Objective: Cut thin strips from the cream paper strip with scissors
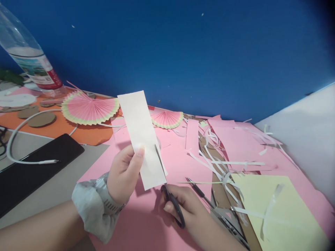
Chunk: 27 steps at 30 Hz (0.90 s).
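My left hand pinches a cream paper strip near its lower half, thumb on top, holding it up above the pink paper. In my right hand is a pair of scissors with black handles, my fingers through the loops. The blades point up and lie along the strip's right edge, with a thin sliver of paper beside them. Whether the blades are fully closed I cannot tell. Behind the strip are two pleated paper fans: a larger pink fan with a yellow-green rim and a smaller fan.
A black phone and a white cable lie on the left. A plastic bottle stands behind, near cardboard discs on orange paper. To the right are a pen, white paper scraps and pale yellow paper.
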### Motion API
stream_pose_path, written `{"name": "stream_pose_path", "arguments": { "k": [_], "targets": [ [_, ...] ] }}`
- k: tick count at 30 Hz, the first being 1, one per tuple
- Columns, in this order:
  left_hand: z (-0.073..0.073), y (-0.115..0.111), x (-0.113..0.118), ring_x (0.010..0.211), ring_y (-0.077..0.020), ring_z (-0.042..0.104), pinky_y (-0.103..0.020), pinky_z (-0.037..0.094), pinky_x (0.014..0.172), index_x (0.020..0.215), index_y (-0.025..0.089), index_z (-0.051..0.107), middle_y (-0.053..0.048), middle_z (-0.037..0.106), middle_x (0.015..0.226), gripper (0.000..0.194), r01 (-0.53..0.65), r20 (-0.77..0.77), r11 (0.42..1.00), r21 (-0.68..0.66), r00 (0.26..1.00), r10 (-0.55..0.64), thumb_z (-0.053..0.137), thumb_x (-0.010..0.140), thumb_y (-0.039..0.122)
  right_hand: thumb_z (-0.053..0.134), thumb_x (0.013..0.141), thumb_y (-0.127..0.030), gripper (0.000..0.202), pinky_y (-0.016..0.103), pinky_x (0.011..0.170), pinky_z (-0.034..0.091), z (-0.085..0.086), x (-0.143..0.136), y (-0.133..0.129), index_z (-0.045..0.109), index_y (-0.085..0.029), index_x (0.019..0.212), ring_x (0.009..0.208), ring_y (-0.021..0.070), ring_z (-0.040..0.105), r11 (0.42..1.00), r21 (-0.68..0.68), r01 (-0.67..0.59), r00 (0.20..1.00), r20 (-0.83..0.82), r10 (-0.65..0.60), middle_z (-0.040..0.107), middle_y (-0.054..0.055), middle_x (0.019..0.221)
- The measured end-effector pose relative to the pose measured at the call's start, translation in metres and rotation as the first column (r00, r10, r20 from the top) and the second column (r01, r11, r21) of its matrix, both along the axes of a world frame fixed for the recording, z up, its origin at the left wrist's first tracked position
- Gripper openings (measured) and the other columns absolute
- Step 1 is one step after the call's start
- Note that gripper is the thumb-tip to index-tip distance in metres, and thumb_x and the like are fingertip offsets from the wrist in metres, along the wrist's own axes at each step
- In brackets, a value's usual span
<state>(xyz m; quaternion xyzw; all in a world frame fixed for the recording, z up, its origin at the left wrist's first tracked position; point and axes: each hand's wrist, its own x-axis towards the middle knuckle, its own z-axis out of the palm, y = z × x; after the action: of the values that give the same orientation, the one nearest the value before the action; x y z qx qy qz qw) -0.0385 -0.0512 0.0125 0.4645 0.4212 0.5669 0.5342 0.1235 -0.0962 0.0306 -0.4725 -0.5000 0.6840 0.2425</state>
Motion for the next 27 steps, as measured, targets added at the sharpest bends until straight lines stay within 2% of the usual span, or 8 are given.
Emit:
{"name": "stream_pose_path", "arguments": {
  "k": [14,27],
  "targets": [
    [-0.0019,0.0009,0.0007,0.045,-0.0093,0.05,-0.021,0.041,0.044,0.072,0.018,0.057,0.003,0.056,0.055,0.025,0.015,0.038,1.0,-0.012,0.999,-0.014,0.046,0.087,0.034,0.055,0.073,-0.063,0.049,0.022,0.047,0.033,-0.003,0.001,-0.0006,0.049,-0.014,0.064,0.05,0.0104,0.04,1.0,0.001,-0.017,1.0,0.023,0.017,0.045,-0.002,0.055],
    [-0.0027,0.0013,0.0008,0.045,-0.0105,0.05,-0.022,0.04,0.043,0.071,0.017,0.057,0.002,0.055,0.054,0.027,0.02,0.041,0.999,-0.039,0.999,-0.018,0.045,0.087,0.036,0.06,0.071,-0.061,0.049,0.021,0.045,0.028,0.0005,0.0006,0.0011,0.049,-0.013,0.061,0.045,0.008,0.035,0.999,-0.053,0.006,0.998,-0.058,-0.009,0.043,-0.004,0.048]
  ]
}}
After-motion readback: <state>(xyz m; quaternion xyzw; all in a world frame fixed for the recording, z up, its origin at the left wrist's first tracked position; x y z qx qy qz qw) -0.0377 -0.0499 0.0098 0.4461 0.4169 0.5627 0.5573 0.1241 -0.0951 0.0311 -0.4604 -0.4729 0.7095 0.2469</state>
